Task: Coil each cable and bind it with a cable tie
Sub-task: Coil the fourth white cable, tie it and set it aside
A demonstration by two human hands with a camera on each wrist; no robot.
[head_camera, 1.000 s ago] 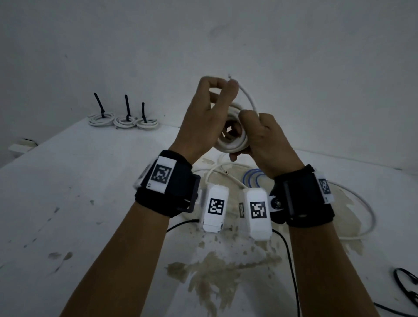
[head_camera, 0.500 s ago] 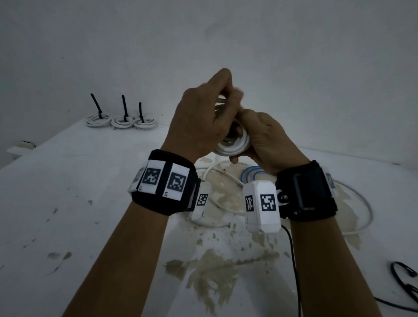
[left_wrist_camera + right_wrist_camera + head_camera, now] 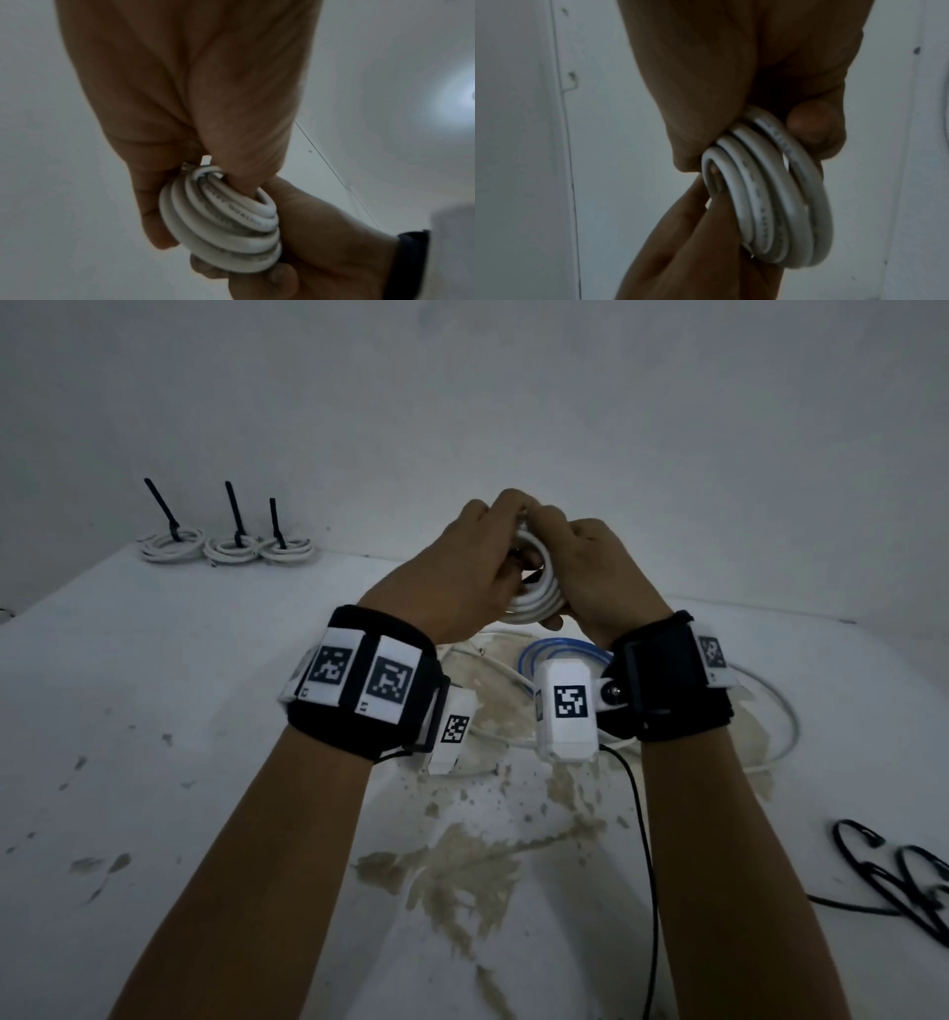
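Observation:
A white cable wound into a tight coil (image 3: pixel 534 598) is held in the air between both hands, above the white table (image 3: pixel 154 711). My left hand (image 3: pixel 462 567) grips the coil (image 3: pixel 221 219) from the left, its fingers curled over the top where the cable's end is tucked. My right hand (image 3: pixel 590 572) grips the coil (image 3: pixel 770 199) from the right, thumb underneath. No cable tie shows on this coil. Three coiled white cables bound with black ties (image 3: pixel 231 546) lie at the table's far left.
Loose white cable (image 3: pixel 770 711) and a blue cable loop (image 3: pixel 560 649) lie on the table beneath my hands. Black cable ties (image 3: pixel 893 875) lie at the right edge. A thin black wire (image 3: pixel 647 839) runs toward me. Brown stains mark the table's middle.
The free cable end that stuck up a second ago has been wound in and tucked. Both hands have closed together over the coil and dropped a little lower.

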